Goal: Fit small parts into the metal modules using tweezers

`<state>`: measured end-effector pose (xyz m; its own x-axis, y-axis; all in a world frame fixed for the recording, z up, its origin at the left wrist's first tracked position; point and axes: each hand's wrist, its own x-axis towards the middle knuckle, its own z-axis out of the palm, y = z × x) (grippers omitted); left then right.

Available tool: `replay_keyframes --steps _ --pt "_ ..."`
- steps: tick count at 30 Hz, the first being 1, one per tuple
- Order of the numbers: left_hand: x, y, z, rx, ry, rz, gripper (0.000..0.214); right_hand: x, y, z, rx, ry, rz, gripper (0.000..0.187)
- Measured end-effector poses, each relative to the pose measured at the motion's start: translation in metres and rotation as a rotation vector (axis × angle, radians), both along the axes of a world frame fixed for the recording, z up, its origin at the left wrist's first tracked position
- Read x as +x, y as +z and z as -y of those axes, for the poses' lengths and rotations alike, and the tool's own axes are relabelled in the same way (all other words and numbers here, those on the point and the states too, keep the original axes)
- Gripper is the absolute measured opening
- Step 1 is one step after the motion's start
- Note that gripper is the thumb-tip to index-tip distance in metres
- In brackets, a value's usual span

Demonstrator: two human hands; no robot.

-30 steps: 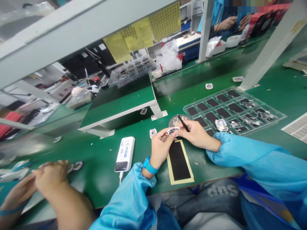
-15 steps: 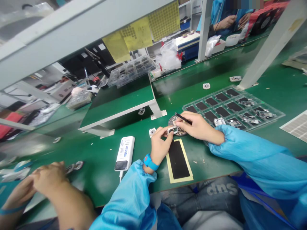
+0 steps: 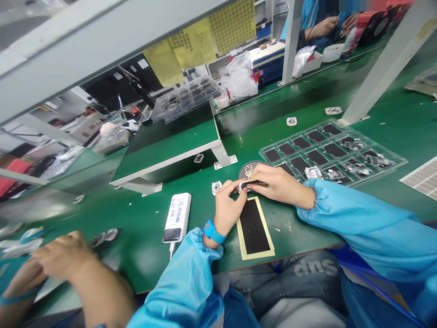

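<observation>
My left hand (image 3: pixel 228 206) pinches a small silver-and-black part (image 3: pixel 243 185) above the green bench. My right hand (image 3: pixel 277 183) is closed on thin black tweezers (image 3: pixel 256 183), whose tip lies against that part. Both hands hover over the far end of a black pad with a yellow border (image 3: pixel 254 226). A round dark dish of tiny gold pieces (image 3: pixel 247 169) sits just behind my fingers. A second small part (image 3: pixel 216 187) lies on the bench left of my left hand.
A clear tray with dark pockets (image 3: pixel 329 151), some holding parts, lies to the right. A white power bank (image 3: pixel 177 217) lies at left. A low green shelf (image 3: pixel 170 143) stands behind. Another person's hands (image 3: pixel 58 259) work at lower left; loose parts (image 3: pixel 291 121) lie farther back.
My right hand has turned the tweezers from pointing up and back to lying flat against the part. The neighbour's hands have shifted slightly left.
</observation>
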<state>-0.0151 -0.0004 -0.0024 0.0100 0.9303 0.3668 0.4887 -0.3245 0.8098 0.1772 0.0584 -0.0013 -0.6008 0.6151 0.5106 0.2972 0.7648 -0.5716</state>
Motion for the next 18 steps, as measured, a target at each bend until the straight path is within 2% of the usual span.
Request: replay_keyframes --steps 3,5,7,8,11,14,16,18 --pt "-0.001 0.001 -0.001 -0.009 -0.019 -0.035 0.020 0.000 0.003 0.000 -0.008 0.047 0.028 0.023" --pt "-0.013 0.004 -0.006 -0.058 -0.023 -0.055 0.026 0.003 0.004 -0.003 -0.033 0.043 0.035 0.021" --pt "-0.039 0.009 -0.016 -0.156 0.036 -0.107 0.034 0.009 0.005 -0.011 -0.054 -0.040 0.088 0.021" --pt "-0.056 0.013 -0.024 -0.211 0.106 -0.159 0.035 0.013 0.004 -0.016 -0.058 -0.103 0.135 0.022" --pt "-0.119 0.029 -0.054 -0.409 0.350 -0.574 0.025 0.025 0.000 -0.031 -0.041 -0.247 0.275 0.024" --pt "-0.169 0.042 -0.090 -0.447 0.479 -0.646 0.023 0.030 -0.005 -0.040 -0.018 -0.296 0.273 0.022" --pt "-0.184 0.044 -0.110 -0.440 0.511 -0.678 0.022 0.029 -0.003 -0.040 -0.016 -0.298 0.206 0.021" --pt "-0.185 0.041 -0.124 -0.406 0.521 -0.706 0.023 0.027 0.005 -0.036 -0.021 -0.285 0.106 0.023"
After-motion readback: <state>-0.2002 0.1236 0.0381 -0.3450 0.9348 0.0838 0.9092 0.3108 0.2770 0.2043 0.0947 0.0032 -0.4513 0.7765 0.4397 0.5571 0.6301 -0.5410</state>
